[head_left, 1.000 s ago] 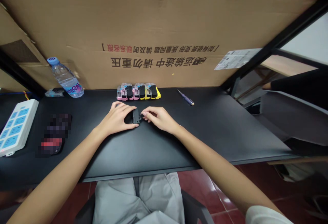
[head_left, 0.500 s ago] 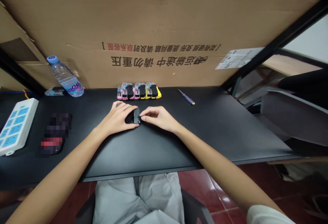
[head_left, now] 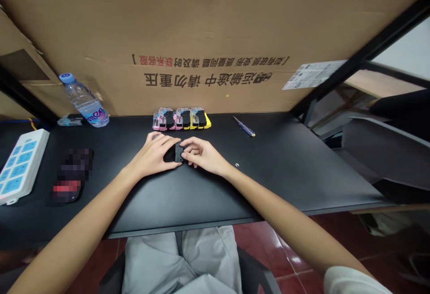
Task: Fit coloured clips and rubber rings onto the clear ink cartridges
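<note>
A small dark grey part (head_left: 179, 152) stands at the middle of the black table. My left hand (head_left: 155, 153) grips it between thumb and fingers from the left. The thumb and forefinger of my right hand (head_left: 202, 156) press on its right side; whether they also hold some small piece is hidden. Behind my hands lies a row of small cartridge-like pieces, pink and clear (head_left: 164, 119) at the left and yellow (head_left: 199, 119) at the right, with black parts on them. A small white piece (head_left: 237, 165) lies right of my right hand.
The black table (head_left: 188, 204) carries a screwdriver (head_left: 244, 126) at the right of the row. At the left are a water bottle (head_left: 88, 105), a clear packet (head_left: 71, 121), a blurred phone-like object (head_left: 71, 175) and a white power strip (head_left: 23, 164). Cardboard (head_left: 215, 25) rises behind.
My right hand has moved slightly left and up, its fingers now over the grey part's right side. The small white piece now shows on the table. My left hand has stayed in place.
</note>
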`<control>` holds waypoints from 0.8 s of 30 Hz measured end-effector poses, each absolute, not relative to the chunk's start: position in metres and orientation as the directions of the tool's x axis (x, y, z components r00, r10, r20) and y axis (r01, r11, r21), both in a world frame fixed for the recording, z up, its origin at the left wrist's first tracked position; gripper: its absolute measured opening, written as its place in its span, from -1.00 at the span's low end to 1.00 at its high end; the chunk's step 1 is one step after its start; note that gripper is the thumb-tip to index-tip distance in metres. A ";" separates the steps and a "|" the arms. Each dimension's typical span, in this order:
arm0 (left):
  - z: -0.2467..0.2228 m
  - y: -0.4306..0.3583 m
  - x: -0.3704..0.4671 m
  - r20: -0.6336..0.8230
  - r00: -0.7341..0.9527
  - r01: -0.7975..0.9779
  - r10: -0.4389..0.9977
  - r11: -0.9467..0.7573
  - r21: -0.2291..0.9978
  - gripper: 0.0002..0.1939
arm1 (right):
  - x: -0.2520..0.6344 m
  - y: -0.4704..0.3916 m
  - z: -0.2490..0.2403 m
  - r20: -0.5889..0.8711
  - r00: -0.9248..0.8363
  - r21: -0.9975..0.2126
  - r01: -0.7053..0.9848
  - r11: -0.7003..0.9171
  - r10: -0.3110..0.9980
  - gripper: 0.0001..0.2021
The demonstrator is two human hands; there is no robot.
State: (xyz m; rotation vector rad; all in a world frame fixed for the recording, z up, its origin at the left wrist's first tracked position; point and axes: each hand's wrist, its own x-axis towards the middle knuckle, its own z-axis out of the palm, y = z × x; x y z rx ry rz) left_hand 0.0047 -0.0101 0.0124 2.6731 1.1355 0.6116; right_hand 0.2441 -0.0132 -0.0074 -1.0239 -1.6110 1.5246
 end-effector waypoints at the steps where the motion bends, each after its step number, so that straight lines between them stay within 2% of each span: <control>1: 0.013 -0.010 0.005 0.303 0.628 0.647 0.717 -0.697 0.309 -0.35 | 0.243 -0.014 -0.007 -0.043 -0.455 -0.997 0.076 -0.010 0.889 -0.57; 7: 0.014 -0.011 0.006 0.325 0.642 0.630 0.695 -0.719 0.294 -0.37 | 0.244 -0.013 -0.003 -0.069 -0.445 -0.998 0.040 -0.057 0.893 -0.51; 24: 0.013 -0.012 0.007 0.324 0.650 0.615 0.688 -0.726 0.309 -0.34 | 0.243 -0.015 0.005 -0.117 -0.414 -0.993 0.024 -0.118 0.903 -0.63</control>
